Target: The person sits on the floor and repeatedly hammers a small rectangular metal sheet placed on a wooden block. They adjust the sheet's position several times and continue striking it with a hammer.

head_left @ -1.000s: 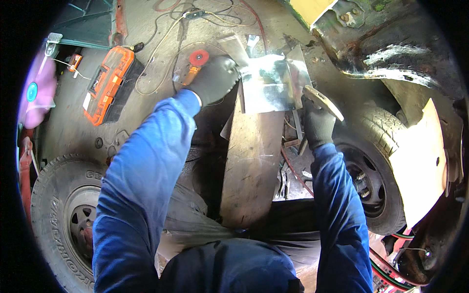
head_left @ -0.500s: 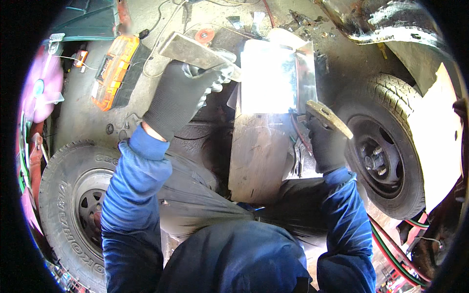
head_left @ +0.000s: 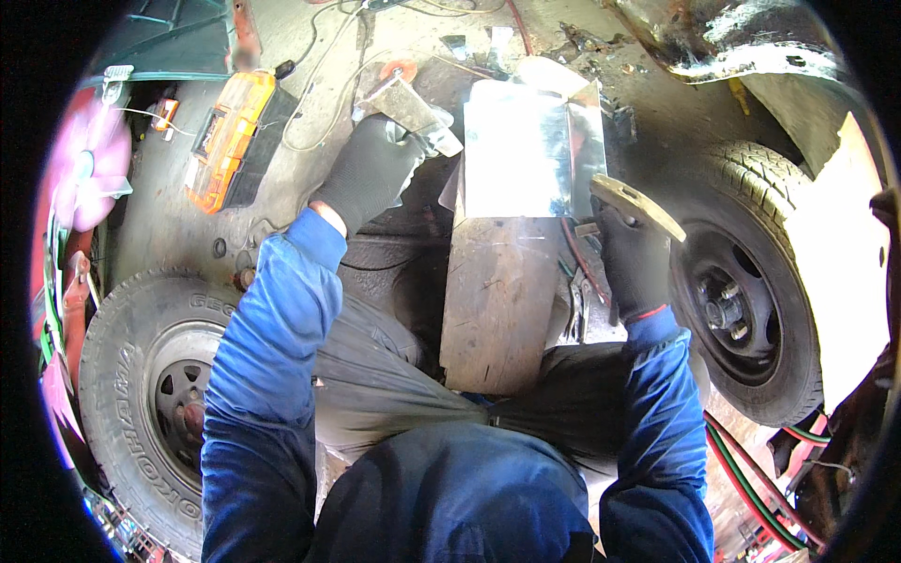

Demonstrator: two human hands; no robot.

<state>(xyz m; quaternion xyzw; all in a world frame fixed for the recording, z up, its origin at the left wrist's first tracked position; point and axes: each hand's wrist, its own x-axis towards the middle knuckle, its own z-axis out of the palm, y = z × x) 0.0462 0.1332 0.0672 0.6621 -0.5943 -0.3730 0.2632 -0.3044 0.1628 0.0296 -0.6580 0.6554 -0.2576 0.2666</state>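
My left hand (head_left: 375, 174), in a dark glove, is closed round a flat metal bar (head_left: 405, 103) held left of the bright sheet. A hammer (head_left: 640, 208) is in my gloved right hand (head_left: 638, 263), its long head right of the sheet's lower corner. Between my hands lies a shiny piece of sheet metal (head_left: 516, 150), its right edge bent into a flange (head_left: 587, 141). Glare washes out much of its surface. Under its near end a worn, flat-topped wooden block (head_left: 497, 300) stretches toward me between my legs. The bar appears apart from the sheet.
A tire on its wheel (head_left: 150, 394) lies at left, another wheel (head_left: 737, 291) at right. An orange and black toolbox (head_left: 230, 141) sits at far left. Metal scraps (head_left: 499, 39) and cables lie at the far side. Red and green hoses (head_left: 751, 488) run at lower right.
My left hand has shifted right with the bar, which now looks foreshortened and turned. My right hand and the hammer have moved slightly right. The sheet stays in place.
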